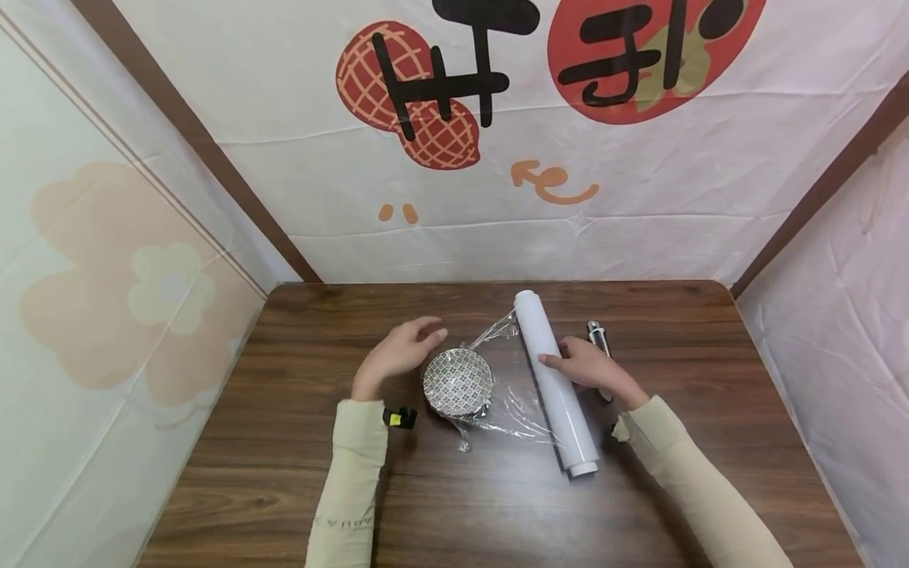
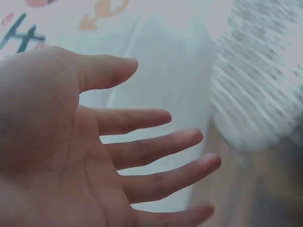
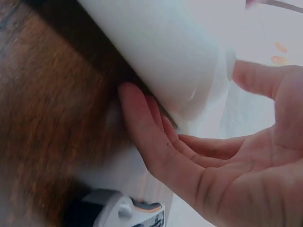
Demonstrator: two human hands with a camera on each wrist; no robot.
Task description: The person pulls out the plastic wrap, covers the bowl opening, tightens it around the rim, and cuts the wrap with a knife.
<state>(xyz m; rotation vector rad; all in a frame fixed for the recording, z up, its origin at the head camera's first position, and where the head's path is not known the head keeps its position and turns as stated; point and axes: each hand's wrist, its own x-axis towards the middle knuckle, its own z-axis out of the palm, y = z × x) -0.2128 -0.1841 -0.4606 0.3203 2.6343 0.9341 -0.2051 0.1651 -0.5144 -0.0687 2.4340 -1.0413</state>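
Observation:
A white roll of plastic wrap [image 1: 557, 386] lies slantwise on the table, and in the right wrist view the roll [image 3: 161, 52] fills the top. My right hand [image 1: 588, 364] grips it, thumb on one side and fingers curled against the other. Clear film [image 1: 517, 406] stretches from the roll to a round dish [image 1: 458, 382] with a patterned surface, wrapped in film with crumpled edges. My left hand [image 1: 405, 349] hovers beside the dish's far left rim, holding nothing. In the left wrist view that hand's fingers [image 2: 161, 142] are spread and the dish [image 2: 258, 80] is blurred.
A box cutter [image 1: 598, 338] lies right of the roll, partly hidden behind my right hand and wrist. The dark wooden table [image 1: 298, 473] meets a printed cloth wall [image 1: 497, 252] at the back, with more cloth at both sides.

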